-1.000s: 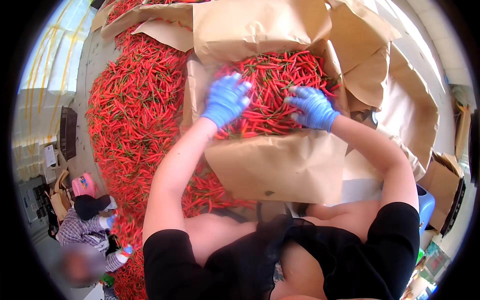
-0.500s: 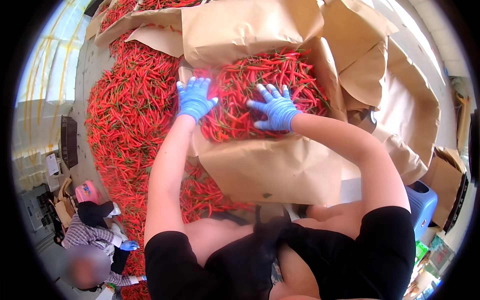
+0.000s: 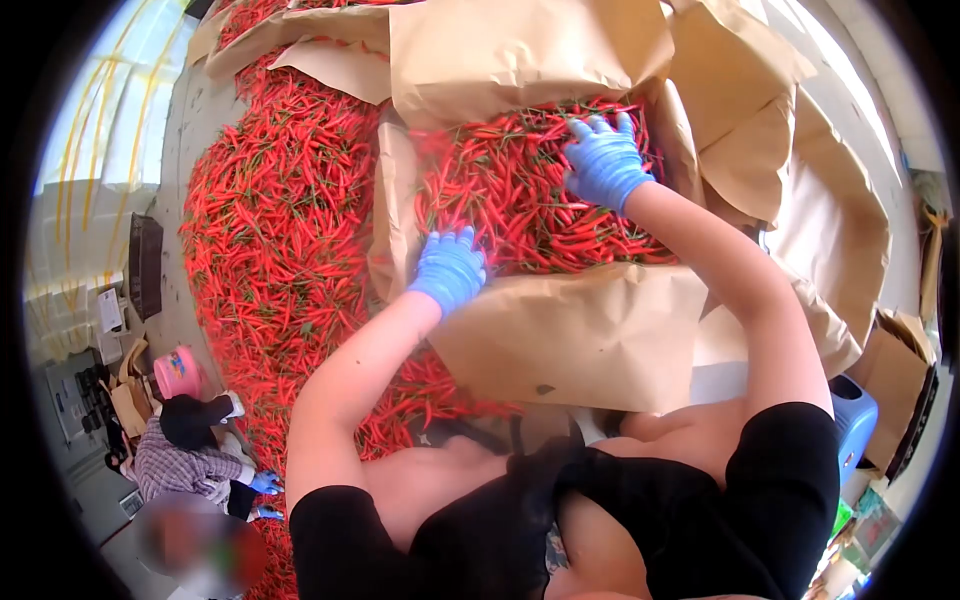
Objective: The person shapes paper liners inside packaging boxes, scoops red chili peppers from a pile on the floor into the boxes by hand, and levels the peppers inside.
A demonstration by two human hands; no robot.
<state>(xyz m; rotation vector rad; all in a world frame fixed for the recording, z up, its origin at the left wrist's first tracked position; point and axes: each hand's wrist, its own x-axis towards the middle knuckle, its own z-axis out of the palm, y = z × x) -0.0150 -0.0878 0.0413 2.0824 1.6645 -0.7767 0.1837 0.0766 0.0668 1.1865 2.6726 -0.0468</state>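
Note:
Red chillies (image 3: 530, 195) with green stems fill a box lined with brown paper (image 3: 575, 335) in front of me. My left hand (image 3: 450, 270), in a blue glove with pale fingertips, rests at the box's near left corner, its fingers stretched over the chillies. At the far right part of the same box lies my right hand (image 3: 608, 165), gloved alike. Its fingers are apart on top of the chillies, with the thumb to the left. Neither hand visibly grips a chilli.
A large heap of loose chillies (image 3: 280, 220) spreads left of the box. More brown paper (image 3: 745, 110) stands folded up on the right. A blue plastic stool (image 3: 853, 420) is at lower right. Another person in a checked shirt (image 3: 175, 460) works at lower left near a pink bucket (image 3: 177, 372).
My left hand has come nearer and right, from the box's left edge to its near left corner. My right hand has moved away and right across the chillies.

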